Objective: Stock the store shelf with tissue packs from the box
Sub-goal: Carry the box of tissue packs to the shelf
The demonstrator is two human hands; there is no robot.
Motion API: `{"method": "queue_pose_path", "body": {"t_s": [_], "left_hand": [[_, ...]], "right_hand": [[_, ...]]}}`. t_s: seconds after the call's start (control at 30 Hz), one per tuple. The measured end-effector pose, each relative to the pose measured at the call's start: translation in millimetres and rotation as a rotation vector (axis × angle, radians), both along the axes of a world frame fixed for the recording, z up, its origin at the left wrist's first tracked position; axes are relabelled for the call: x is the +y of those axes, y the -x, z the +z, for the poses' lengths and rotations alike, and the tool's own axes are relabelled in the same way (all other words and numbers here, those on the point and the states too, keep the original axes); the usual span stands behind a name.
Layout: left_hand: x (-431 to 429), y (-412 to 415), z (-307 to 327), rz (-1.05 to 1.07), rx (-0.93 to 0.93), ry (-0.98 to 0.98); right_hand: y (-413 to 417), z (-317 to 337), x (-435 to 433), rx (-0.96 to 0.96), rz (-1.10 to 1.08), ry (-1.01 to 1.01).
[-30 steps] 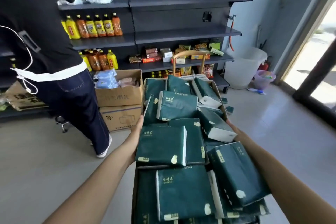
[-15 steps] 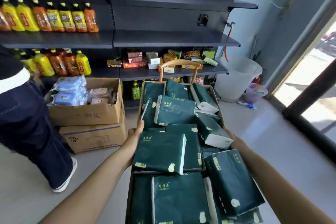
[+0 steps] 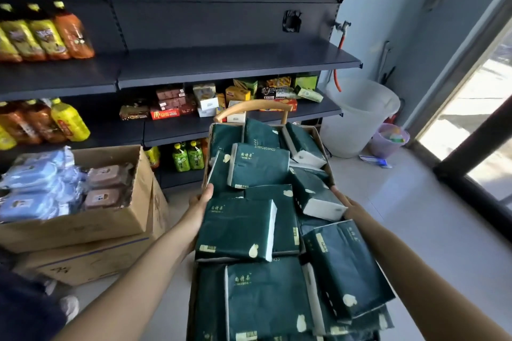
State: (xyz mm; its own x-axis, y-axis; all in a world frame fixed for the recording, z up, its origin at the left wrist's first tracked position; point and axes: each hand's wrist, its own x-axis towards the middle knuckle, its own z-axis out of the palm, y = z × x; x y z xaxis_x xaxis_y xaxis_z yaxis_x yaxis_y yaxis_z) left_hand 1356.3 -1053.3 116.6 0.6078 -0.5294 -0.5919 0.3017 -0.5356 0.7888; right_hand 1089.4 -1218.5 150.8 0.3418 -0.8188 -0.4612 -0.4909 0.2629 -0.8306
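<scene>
I carry a long cardboard box (image 3: 321,144) heaped with several dark green tissue packs (image 3: 238,230). My left hand (image 3: 201,202) grips the box's left side, thumb over its rim. My right hand (image 3: 350,206) holds the right side, mostly hidden behind a pack. The dark metal shelf unit (image 3: 238,63) stands straight ahead; its middle board on the right bears nothing, and the board below holds snack boxes (image 3: 210,99).
Two stacked cartons (image 3: 110,219) with blue and brown packs stand on the floor at left. Drink bottles (image 3: 47,36) fill the left shelves. A wooden chair back (image 3: 255,106) rises behind the box. A white bin (image 3: 360,116) and small purple bin (image 3: 389,138) sit right, by the glass door.
I have come closer to the shelf with the box, and the view has swung right. The person in dark clothes has slid out of view to the left; only a dark edge remains.
</scene>
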Motion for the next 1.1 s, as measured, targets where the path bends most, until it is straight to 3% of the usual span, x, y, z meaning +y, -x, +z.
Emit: {"method": "queue_pose_path", "body": {"t_s": [0.27, 0.43, 0.6, 0.83, 0.93, 1.0, 1.1], "left_hand": [[-140.1, -54.4, -30.9, 0.088, 0.001, -0.070], [-207.3, -83.5, -33.5, 0.022, -0.052, -0.134], [-273.7, -125.3, -42.4, -0.063, -0.040, -0.263], [-363.9, -190.2, -82.4, -0.173, 0.133, -0.138], [-411.5, -228.8, -113.3, -0.078, 0.110, -0.109], [-444.8, -239.2, -111.5, -0.219, 0.123, -0.107], [-472.8, -234.6, -105.9, -0.518, 0.007, -0.374]], "right_hand": [[-58.6, -27.9, -141.8, -0.023, 0.011, -0.126], [-88.7, -42.3, -197.9, -0.034, -0.001, -0.167], [-120.2, -67.0, -239.1, -0.071, -0.129, -0.219], [-162.0, -126.5, -286.2, -0.070, -0.351, -0.322], [-183.7, -141.8, -297.7, -0.136, -0.496, -0.389], [-192.1, -154.1, -304.7, -0.128, -0.540, -0.381], [-206.8, -172.3, -308.4, -0.168, -0.593, -0.366]]}}
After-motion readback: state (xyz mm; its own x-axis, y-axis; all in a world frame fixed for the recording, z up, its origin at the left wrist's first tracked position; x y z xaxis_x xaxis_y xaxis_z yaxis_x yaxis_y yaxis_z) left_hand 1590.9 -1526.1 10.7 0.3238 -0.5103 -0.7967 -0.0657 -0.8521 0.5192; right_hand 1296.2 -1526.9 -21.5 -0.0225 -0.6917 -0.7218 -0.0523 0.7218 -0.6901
